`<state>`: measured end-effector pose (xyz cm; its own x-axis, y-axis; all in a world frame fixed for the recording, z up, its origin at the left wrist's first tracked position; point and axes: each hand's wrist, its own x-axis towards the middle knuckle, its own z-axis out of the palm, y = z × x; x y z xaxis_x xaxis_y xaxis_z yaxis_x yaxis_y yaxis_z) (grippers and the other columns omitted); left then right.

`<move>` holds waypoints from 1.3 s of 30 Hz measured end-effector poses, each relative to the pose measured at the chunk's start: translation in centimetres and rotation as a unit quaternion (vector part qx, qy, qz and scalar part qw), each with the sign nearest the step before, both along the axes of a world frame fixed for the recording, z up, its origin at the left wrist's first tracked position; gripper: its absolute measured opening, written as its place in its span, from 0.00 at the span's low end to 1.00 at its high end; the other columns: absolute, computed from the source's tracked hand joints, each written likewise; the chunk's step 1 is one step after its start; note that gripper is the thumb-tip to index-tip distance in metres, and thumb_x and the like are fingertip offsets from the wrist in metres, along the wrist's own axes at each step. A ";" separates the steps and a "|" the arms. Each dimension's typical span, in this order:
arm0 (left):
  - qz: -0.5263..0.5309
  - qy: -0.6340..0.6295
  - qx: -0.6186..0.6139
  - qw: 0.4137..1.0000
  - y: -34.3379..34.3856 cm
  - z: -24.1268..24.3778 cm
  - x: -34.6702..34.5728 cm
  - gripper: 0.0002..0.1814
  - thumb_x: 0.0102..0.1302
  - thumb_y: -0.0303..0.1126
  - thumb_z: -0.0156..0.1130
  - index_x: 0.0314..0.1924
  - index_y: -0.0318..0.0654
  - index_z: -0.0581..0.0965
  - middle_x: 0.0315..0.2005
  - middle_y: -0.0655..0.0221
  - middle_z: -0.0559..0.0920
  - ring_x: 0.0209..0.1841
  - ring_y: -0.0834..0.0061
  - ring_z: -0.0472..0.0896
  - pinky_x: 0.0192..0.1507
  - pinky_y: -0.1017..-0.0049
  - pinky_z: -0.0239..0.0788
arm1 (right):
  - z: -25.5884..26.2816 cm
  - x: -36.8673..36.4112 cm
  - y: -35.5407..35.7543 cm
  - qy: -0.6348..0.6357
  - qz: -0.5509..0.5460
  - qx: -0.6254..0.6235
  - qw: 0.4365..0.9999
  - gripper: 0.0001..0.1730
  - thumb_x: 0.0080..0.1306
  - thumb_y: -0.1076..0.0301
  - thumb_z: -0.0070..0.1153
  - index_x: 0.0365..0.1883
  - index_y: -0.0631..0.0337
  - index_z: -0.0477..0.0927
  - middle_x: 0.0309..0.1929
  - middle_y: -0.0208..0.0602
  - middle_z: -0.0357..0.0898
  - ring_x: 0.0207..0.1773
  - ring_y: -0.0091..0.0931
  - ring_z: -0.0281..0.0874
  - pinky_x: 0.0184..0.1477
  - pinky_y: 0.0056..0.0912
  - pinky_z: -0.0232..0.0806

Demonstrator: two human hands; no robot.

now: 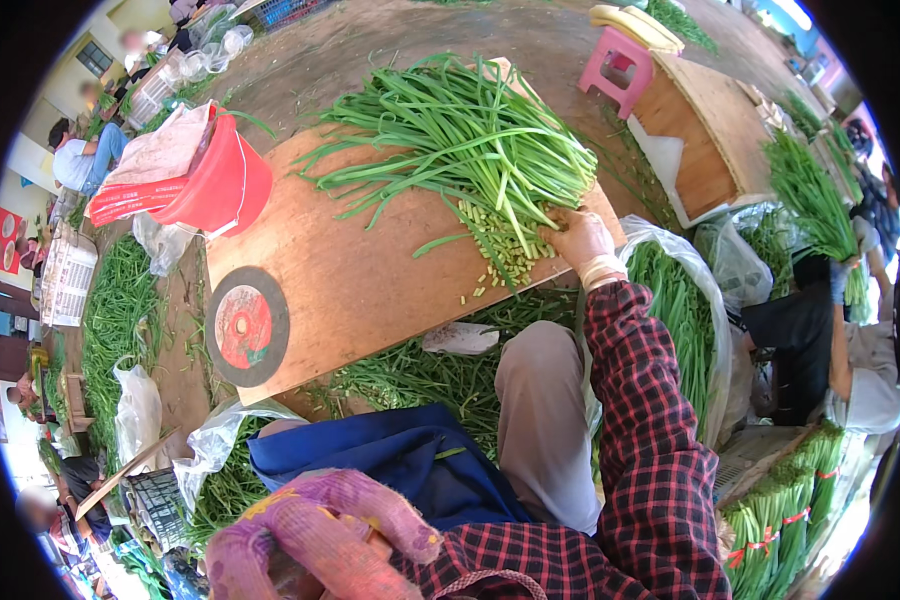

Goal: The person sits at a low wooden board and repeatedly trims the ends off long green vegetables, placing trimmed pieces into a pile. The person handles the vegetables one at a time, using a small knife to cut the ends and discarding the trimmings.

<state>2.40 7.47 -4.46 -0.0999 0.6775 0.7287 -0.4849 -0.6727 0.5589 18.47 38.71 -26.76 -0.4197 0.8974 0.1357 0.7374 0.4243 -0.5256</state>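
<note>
A large heap of long green stalks, resembling garlic scapes or chives, (457, 135) lies across the far right part of a wooden board (330, 277). Short cut stalk pieces (495, 232) are scattered beside its lower ends. My bare right hand (581, 236), with a pale band around the wrist, touches the stalk ends at the board's right edge; whether its fingers grip any is unclear. My left hand (330, 532), in a stained purple knit glove, is close to the camera at the bottom, fingers curled; part of a finger or object inside the curl is hidden. An abrasive disc (247, 326) lies on the board's left corner.
A red bucket (229, 180) with a cloth stands at the board's far left. Bagged greens (667, 315) stand right of my sleeve. A pink stool (619, 71) and a wooden box (705, 127) are beyond. At the right, a co-worker's gloved hand (840, 277) holds a green bunch (810, 195).
</note>
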 end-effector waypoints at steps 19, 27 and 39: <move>-0.036 0.009 -0.104 0.994 -1.2 1.1 -1.7 0.13 0.58 0.52 0.64 0.43 0.69 0.76 0.36 0.65 0.75 0.41 0.66 0.70 0.49 0.60 0.58 | -3.2 0.3 0.1 0.312 -0.107 -0.136 0.934 0.20 0.57 0.61 0.63 0.39 0.70 0.80 0.33 0.44 0.83 0.34 0.31 0.82 0.36 0.30 0.71; -0.013 -0.011 -0.107 0.994 -1.1 2.3 -0.7 0.16 0.58 0.52 0.64 0.46 0.68 0.76 0.37 0.65 0.75 0.43 0.65 0.70 0.50 0.60 0.57 | 2.2 0.2 -1.5 -0.214 -0.015 0.025 0.976 0.14 0.58 0.59 0.57 0.36 0.59 0.82 0.34 0.44 0.82 0.38 0.39 0.82 0.41 0.40 0.72; 0.009 -0.071 -0.101 0.992 -1.0 2.4 -0.2 0.14 0.59 0.51 0.64 0.44 0.64 0.76 0.34 0.66 0.75 0.40 0.65 0.70 0.49 0.58 0.57 | 6.0 4.6 -2.5 -0.153 0.205 -0.151 0.955 0.13 0.52 0.62 0.60 0.31 0.61 0.81 0.28 0.45 0.81 0.33 0.39 0.79 0.38 0.36 0.70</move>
